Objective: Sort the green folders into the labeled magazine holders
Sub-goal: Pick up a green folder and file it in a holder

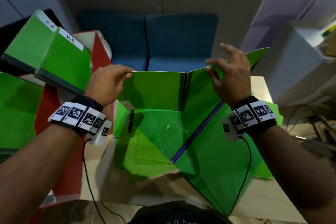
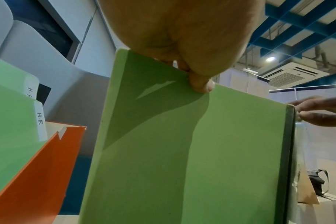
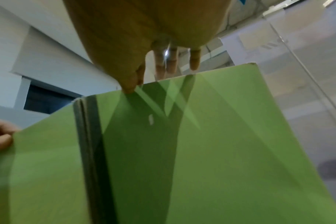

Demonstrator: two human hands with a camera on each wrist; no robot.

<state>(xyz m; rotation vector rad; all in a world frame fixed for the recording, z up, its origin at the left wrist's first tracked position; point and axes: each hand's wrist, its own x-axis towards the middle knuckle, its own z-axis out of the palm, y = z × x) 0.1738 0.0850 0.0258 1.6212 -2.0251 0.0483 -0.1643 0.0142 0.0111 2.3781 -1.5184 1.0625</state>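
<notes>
You have a green folder spread open and standing upright in front of you, its spine facing you in the middle and each cover splayed away to one side. Your left hand pinches the top edge of the left cover, thumb on the near face and fingers curled behind, as the left wrist view confirms. Your right hand takes the top edge of the right cover between thumb and forefinger, the other fingers spread loose above it. Held this way, by both top edges, the folder hangs open so you can likely read what is inside or find its label before choosing a holder; no label on it shows from here.

Beneath it, more green folders lie flat and overlapping on the pale worktop, spreading toward its right edge, one with a dark blue strip along its fold. These seem to be the ones not yet sorted.

At the left edge stands an orange magazine holder, with two folders leaning in it, both tabbed "H-R". Another green sheet fills the far left, its holder hidden.

Beyond the worktop's far edge sits a blue sofa against a grey wall, a white cabinet to the right, cables on the floor there.
</notes>
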